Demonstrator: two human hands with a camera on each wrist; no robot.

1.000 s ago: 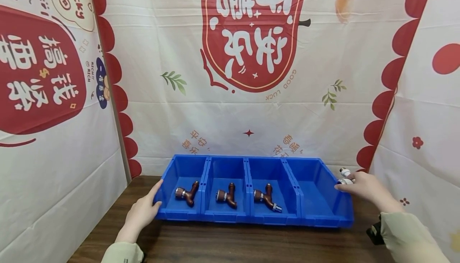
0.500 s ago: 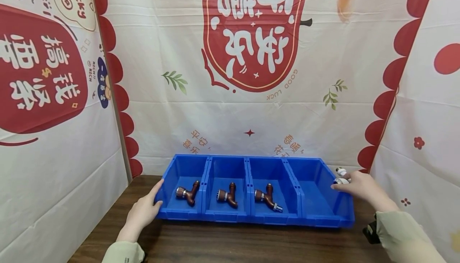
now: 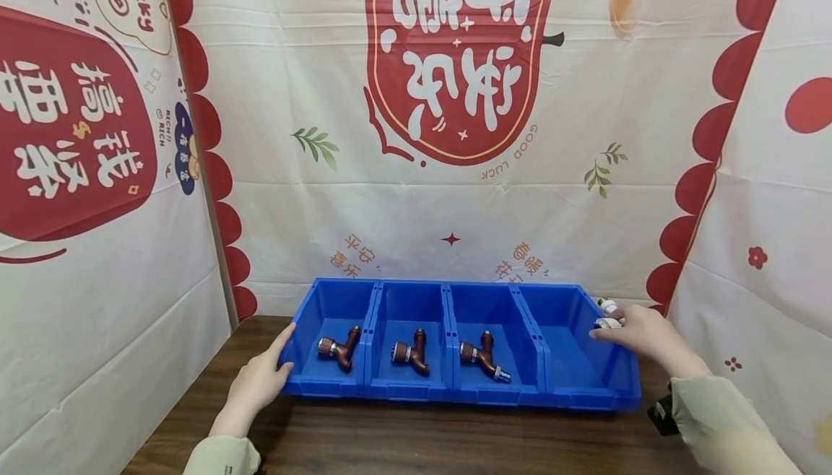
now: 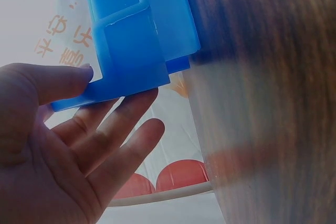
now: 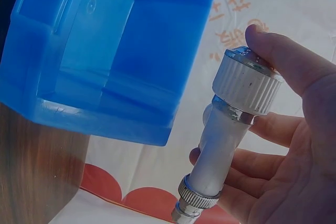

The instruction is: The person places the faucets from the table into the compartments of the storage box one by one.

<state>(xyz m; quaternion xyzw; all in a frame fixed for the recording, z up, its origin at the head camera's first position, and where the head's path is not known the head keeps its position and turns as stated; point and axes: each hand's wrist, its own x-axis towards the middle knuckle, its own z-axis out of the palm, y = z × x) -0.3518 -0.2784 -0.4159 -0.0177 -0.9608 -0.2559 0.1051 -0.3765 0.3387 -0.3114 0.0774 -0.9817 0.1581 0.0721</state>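
A blue storage bin (image 3: 411, 393) with several compartments stands on the table. My left hand (image 3: 255, 382) pinches its left side wall, thumb on one face and fingers on the other, as the left wrist view shows. In my right hand (image 3: 656, 338) is a white faucet (image 5: 216, 153) with a ribbed knob and metal ends; the thumb presses the knob and the fingers lie behind the body. It hovers at the rim of the rightmost compartment (image 3: 567, 359). Brown faucets lie in the others: a left one (image 3: 339, 349), a middle one (image 3: 411, 354) and one with a metal nozzle (image 3: 484, 356).
The wooden table (image 3: 416, 439) runs in front of the bin. A printed cloth backdrop (image 3: 273, 229) rises close behind it, with cloth side walls at left and right (image 3: 767, 302).
My right hand has moved left with the white faucet, from outside the bin's right wall to over its rim. The left hand and the bin stay in place.
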